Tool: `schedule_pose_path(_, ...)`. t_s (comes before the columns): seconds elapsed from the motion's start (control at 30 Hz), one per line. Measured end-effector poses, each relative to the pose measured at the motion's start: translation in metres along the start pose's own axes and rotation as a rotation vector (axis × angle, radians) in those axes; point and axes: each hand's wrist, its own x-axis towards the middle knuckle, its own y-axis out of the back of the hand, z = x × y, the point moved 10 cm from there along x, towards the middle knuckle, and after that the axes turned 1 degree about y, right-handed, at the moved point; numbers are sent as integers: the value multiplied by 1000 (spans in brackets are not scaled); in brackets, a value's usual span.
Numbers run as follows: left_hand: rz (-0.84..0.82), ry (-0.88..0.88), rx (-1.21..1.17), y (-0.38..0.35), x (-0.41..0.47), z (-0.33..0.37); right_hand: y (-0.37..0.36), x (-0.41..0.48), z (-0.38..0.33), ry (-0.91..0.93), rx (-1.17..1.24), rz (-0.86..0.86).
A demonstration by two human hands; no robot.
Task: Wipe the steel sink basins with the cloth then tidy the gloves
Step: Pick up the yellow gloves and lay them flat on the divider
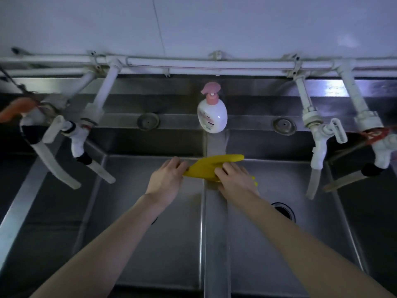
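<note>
Tidying the gloves point(204, 168), I judge: my left hand point(166, 181) pinches one end and my right hand point(236, 182) grips the other, near the soap bottle point(212, 115); next I'd lay them down neatly.

Dim bluish light, a glare patch on the wall point(348, 40), edges bent and softly blurred.

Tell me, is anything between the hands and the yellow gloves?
No, nothing visible. The left hand pinches the yellow gloves and the right hand holds them. The soap bottle stands farther back.
</note>
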Motion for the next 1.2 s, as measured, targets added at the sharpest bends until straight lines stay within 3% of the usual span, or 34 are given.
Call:
schedule_pose_path(0.3,67,19,-5,81,-138,-68,40,-33,-152,169,28,22)
schedule_pose_path(0.6,208,172,87,205,-305,-196,55,-40,-377,330,99,62)
schedule_pose_path(0.9,269,365,219,288,-437,-338,64,-1,-574,536,99,128)
schedule_pose_path(1.2,280,463,360,342,-474,-488,32,104,-714,629,195,123)
